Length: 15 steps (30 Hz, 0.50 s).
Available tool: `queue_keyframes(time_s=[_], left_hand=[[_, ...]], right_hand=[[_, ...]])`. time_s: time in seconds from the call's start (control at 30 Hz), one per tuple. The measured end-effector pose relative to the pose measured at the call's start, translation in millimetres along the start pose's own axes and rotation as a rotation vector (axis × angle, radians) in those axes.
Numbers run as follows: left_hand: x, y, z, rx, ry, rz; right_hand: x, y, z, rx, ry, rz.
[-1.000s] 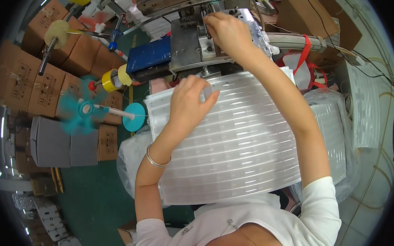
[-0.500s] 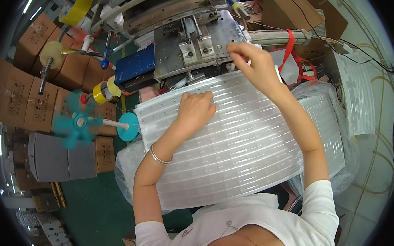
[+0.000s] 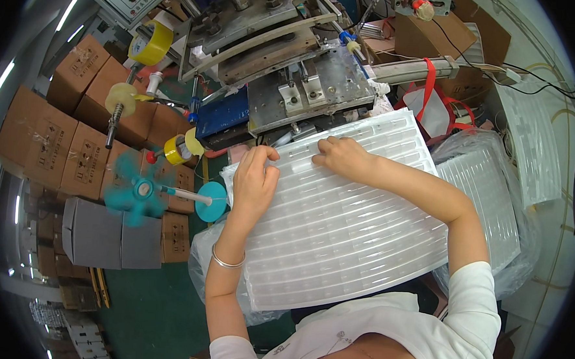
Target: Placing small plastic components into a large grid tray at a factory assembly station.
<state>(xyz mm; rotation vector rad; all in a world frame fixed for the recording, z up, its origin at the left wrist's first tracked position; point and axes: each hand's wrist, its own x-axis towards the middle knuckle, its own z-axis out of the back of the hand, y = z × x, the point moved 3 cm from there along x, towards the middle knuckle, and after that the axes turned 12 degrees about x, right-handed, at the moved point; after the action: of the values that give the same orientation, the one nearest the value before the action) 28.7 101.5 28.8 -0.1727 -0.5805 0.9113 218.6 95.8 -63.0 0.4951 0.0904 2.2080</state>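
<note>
Fingertips of both hands, left hand (image 3: 255, 178) and right hand (image 3: 344, 158), hide curled on ribbed plastic tray (image 3: 350, 228)

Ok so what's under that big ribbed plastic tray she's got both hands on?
Under the ribbed tray, crumpled clear plastic bag sticks out at its left and lower edges. The left hand and right hand rest on top. What supports the tray is covered.

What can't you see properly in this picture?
- Left hand fingertips: curled over the far edge of the white ribbed tray, head view.
- Tray rows: too small to tell if anything lies in them.
- Teal fan: blades blurred.
- Grey machine: top cut off by the picture's edge.
</note>
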Motion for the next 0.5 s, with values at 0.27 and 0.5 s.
queue_keyframes(time_s=[0.27, 0.5], left_hand=[[1, 2, -18, 0.145, -0.071, -0.137], [3, 23, -28, 0.233, -0.085, -0.057]], right_hand=[[4, -5, 65, 0.551, -0.448, -0.189], [-12, -35, 76, 0.776, -0.444, -0.364]])
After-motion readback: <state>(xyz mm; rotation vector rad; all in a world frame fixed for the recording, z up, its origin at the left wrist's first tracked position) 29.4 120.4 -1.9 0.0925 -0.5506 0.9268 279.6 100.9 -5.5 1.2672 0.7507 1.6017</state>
